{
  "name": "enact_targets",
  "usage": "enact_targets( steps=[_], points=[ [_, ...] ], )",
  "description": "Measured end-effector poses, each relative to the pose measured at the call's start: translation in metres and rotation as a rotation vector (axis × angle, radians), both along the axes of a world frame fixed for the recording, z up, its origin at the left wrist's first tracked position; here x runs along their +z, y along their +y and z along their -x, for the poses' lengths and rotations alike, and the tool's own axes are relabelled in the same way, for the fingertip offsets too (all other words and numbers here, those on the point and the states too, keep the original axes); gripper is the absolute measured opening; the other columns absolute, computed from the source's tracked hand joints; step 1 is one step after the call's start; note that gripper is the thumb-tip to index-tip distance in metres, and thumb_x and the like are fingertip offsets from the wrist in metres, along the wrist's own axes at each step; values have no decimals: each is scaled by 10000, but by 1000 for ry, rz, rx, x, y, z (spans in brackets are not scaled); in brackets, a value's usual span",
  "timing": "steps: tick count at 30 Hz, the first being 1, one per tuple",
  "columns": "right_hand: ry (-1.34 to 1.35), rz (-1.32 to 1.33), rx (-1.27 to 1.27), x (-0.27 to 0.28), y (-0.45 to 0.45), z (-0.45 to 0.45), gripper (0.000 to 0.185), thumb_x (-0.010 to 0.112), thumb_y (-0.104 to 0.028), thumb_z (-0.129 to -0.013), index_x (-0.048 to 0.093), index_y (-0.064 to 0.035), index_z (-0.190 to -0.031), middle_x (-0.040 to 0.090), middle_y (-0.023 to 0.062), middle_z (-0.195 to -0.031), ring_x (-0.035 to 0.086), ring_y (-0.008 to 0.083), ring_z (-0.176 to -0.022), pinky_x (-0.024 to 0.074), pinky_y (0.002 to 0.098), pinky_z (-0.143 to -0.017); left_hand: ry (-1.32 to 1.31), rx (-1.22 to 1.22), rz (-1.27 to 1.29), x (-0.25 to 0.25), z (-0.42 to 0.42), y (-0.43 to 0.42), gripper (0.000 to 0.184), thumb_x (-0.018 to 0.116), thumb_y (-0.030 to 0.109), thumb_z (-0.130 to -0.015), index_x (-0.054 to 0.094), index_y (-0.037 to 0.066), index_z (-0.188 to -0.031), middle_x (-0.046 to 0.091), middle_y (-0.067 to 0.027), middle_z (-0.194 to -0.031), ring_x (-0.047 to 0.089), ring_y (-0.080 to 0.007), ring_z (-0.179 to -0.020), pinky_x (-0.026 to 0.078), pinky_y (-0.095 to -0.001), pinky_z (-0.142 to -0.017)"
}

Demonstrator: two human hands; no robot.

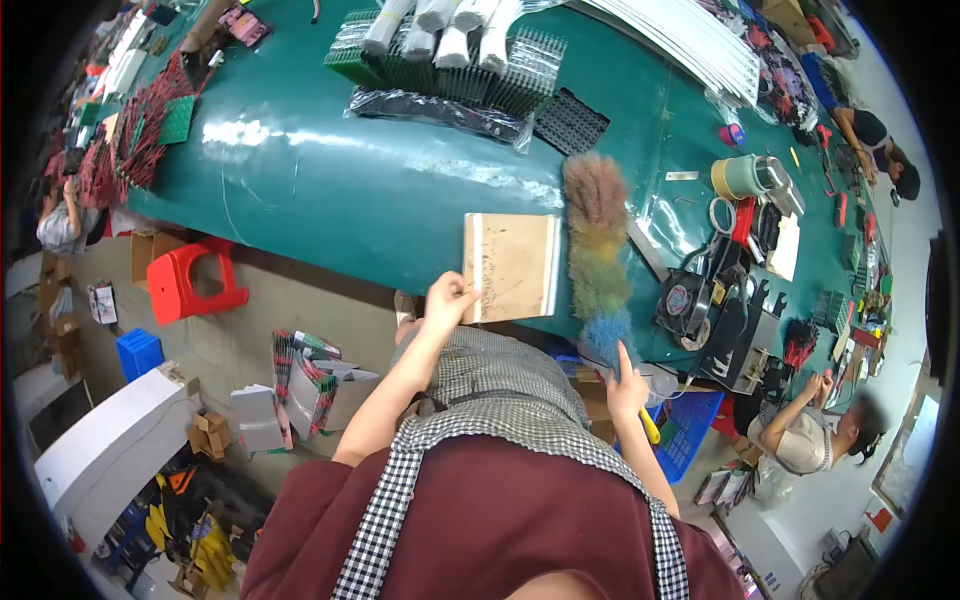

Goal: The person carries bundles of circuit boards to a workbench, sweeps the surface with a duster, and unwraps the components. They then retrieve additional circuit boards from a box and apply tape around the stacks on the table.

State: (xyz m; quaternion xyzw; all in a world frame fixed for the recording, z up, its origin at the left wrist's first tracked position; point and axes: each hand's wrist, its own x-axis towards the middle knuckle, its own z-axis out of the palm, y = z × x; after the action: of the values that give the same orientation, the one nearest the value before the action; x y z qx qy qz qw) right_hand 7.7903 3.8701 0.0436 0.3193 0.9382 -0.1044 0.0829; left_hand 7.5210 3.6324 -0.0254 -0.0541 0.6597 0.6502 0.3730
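Note:
My left hand (pixel 449 301) is closed on the left edge of a flat tan board (pixel 515 265) with white strips along its sides and dark specks on its face. The board lies at the near edge of the green table. My right hand (pixel 627 386) grips a fluffy multicoloured duster (pixel 598 240) near its blue end, and a yellow handle sticks out below the hand. The duster's brown tip points to the far side of the table, just right of the board and apart from it.
Bundles of white rods (pixel 455 45) stand on green racks at the back. A black machine with a fan (pixel 688 300) and a green cup (pixel 738 177) are at right. A red stool (pixel 190 282) stands at left. Other people (pixel 805 430) work along the right side.

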Motion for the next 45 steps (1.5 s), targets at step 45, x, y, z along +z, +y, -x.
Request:
enact_targets(
  steps=[45],
  points=[
    [606, -113, -650, 78, -98, 3, 466, 608, -32, -694, 517, -15, -1151, 596, 209, -1013, 598, 357, -880, 475, 375, -761, 1222, -634, 504, 50, 134, 52, 354, 515, 33, -748, 525, 4, -1100, 545, -189, -1087, 497, -335, -1054, 377, -413, -925]
  ],
)
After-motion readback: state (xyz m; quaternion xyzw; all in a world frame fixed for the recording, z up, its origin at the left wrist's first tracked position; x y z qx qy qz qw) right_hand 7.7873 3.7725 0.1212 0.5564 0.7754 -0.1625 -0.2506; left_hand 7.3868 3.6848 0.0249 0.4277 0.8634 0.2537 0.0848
